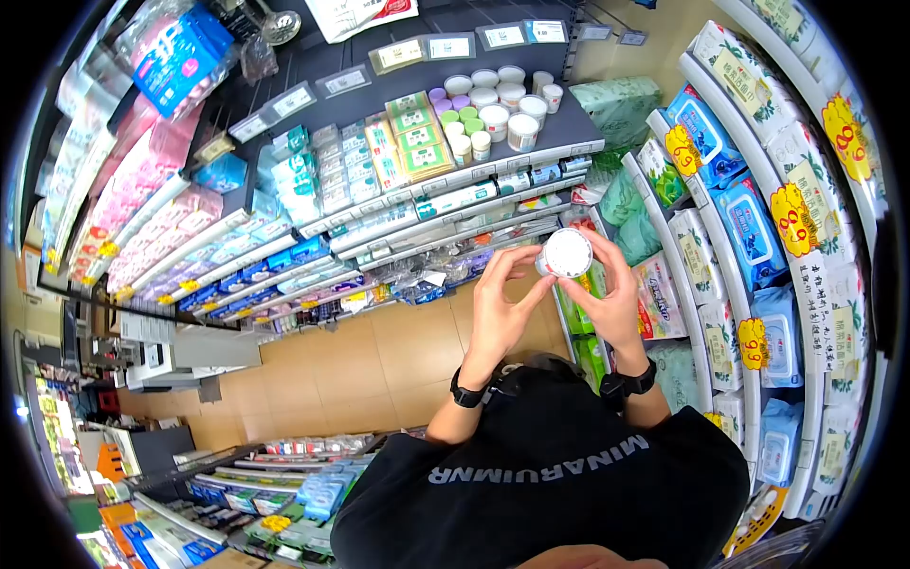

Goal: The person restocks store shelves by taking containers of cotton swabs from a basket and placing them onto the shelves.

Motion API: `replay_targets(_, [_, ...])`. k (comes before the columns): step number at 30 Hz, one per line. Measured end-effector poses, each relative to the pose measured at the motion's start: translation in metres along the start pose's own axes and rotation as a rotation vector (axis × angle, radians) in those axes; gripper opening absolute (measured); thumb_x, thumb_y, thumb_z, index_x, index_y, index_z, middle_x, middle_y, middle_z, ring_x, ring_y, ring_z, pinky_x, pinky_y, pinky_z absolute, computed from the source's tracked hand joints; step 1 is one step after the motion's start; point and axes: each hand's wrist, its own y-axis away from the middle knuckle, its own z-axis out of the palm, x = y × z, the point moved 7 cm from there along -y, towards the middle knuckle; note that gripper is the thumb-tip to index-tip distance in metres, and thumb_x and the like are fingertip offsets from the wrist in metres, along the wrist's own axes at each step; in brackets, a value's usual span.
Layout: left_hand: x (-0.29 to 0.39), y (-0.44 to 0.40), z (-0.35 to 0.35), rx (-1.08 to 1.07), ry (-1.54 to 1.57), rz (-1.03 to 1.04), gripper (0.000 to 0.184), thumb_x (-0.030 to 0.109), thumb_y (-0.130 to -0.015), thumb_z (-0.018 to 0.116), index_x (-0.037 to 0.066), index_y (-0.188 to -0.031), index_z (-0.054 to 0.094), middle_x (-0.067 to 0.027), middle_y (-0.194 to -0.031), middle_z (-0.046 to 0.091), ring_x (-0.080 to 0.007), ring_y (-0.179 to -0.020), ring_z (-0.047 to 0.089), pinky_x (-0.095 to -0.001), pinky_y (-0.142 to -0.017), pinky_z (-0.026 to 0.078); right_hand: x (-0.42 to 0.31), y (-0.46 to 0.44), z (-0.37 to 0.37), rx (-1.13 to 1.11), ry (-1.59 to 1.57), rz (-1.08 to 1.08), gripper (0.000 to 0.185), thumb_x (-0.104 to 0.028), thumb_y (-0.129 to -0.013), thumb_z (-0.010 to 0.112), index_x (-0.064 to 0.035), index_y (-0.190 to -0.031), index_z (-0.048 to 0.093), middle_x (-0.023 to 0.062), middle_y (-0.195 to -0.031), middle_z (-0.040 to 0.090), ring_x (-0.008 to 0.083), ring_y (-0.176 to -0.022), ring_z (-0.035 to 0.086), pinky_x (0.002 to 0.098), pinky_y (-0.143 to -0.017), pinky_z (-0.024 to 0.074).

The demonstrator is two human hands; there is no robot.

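Black fabric of a shirt [540, 474], with pale lettering across it, fills the lower middle of the head view, and both of the wearer's bare forearms reach out beyond it. Left hand [502, 299] and right hand [611, 289] hold a white tub [569, 252] between them, its round white lid turned up to the camera. On the left the fingers are parted from the thumb by about the tub's breadth and rest against that side of it; on the right they curve around the opposite side, with the thumb at the near edge close to the other thumb. A black watch [466, 391] is on the left wrist, and a black band [633, 381] on the right one. Beyond the hands, tubs with white lids [522, 132] stand in a cluster on a dark shelf [567, 121], beside smaller ones with green lids [472, 124] and purple lids [460, 101]; green packages [417, 139] lie to their left. To the right, blue packs [749, 230] line a tiered rack with yellow price signs [792, 220]. Pink packs [156, 223] fill shelving at the far left, above the tan tiled floor [379, 356].
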Motion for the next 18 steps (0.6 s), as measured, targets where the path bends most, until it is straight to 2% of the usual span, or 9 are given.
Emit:
replay_targets(4, [-0.009, -0.024, 0.0, -0.043, 0.028, 0.006, 0.037, 0.006, -0.089, 0.078, 0.004, -0.124, 0.068, -0.0096, -0.118, 0.067, -0.0205, -0.11, 0.067, -0.0319, -0.09, 0.055, 0.015, -0.015, 0.005, 0.07, -0.09, 0.085, 0.066, 0.004, -0.082, 0.078, 0.0057, -0.142, 0.049, 0.0172, -0.14, 0.058, 0.0234, -0.131, 0.056, 0.0377, -0.113, 0.0421])
replay_targets(6, [-0.013, -0.035, 0.003, -0.075, 0.041, 0.006, 0.033, 0.005, -0.093, 0.072, 0.003, -0.126, 0.068, -0.0108, -0.12, 0.067, -0.0208, -0.11, 0.068, -0.0314, -0.09, 0.056, 0.021, -0.022, 0.004, 0.121, -0.115, 0.099, 0.063, 0.001, -0.084, 0.079, 0.0039, -0.14, 0.051, 0.0156, -0.137, 0.061, 0.0209, -0.124, 0.06, 0.0357, -0.105, 0.0484])
replay_targets(18, [-0.052, -0.105, 0.039, -0.179, 0.229, -0.063, 0.029, 0.007, -0.101, 0.062, -0.001, -0.128, 0.065, -0.0111, -0.119, 0.065, -0.021, -0.113, 0.068, -0.0317, -0.097, 0.054, 0.085, -0.077, -0.012, 0.25, -0.029, 0.111, 0.06, -0.002, -0.085, 0.079, 0.0018, -0.139, 0.053, 0.014, -0.131, 0.061, 0.021, -0.116, 0.063, 0.034, -0.098, 0.0511])
